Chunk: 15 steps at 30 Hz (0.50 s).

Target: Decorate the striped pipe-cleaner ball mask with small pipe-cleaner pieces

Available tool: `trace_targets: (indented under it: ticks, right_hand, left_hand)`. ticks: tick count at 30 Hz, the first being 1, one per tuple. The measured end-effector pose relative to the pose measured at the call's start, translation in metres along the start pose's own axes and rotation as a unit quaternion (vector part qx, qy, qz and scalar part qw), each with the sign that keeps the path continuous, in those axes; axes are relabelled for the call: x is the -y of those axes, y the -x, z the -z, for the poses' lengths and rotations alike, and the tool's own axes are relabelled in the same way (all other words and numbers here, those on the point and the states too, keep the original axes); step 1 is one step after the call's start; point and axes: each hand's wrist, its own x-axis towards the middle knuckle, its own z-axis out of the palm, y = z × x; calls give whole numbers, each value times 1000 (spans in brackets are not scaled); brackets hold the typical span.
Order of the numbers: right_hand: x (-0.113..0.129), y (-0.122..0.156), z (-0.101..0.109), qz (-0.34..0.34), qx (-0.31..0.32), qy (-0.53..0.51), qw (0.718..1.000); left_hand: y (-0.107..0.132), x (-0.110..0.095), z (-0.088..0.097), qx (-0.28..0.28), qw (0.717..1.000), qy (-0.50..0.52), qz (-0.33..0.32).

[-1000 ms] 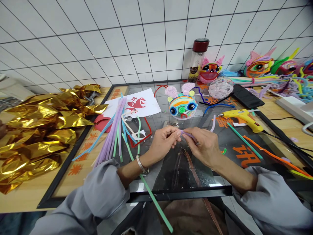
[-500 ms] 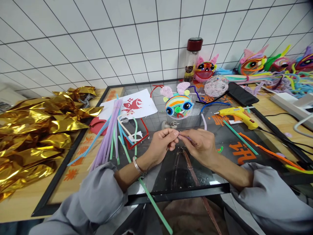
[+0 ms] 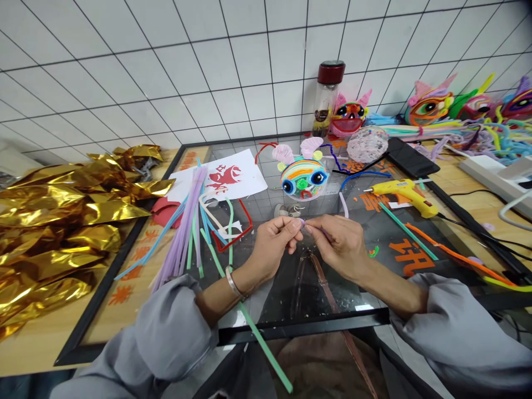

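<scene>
My left hand (image 3: 277, 237) and my right hand (image 3: 337, 239) meet over the glass tabletop, fingertips almost touching. Pinched between them is a short purple pipe cleaner (image 3: 302, 222), mostly covered by the fingers. Just beyond stands a colourful animal head (image 3: 305, 176) made of pipe cleaners, with blue eyes and pink ears. Left of my left hand lie a bundle of lilac pipe cleaners (image 3: 183, 233), a bent red pipe cleaner (image 3: 248, 216) and a long green pipe cleaner (image 3: 266, 349) passing under my wrist.
To the right lie a yellow glue gun (image 3: 405, 197), a black phone (image 3: 411, 158) and a white power strip (image 3: 499, 180). A bottle (image 3: 325, 105) and a white ball (image 3: 367, 145) stand behind. Gold foil (image 3: 62, 221) covers the left side, near printed paper (image 3: 245, 177).
A little more of the purple pipe cleaner shows at the left fingertips. Both hands stay in nearly the same place, still pinched together.
</scene>
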Motion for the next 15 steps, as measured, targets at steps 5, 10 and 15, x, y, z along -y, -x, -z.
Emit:
trace_targets:
  ticks: [5,10,15]
  right_hand:
    - [-2,1,0,-14,-6,-11,1000]
    - [0,2,0,-20,-6,-13,1000]
    - [4,2,1,-30,6,-11,999]
  left_hand:
    - [-1,-3,1,-7,1000,-28,-11]
    - [0,-5,2,-14,1000,-24,-14]
    - [1,-4,1,-22,999,-25,-30]
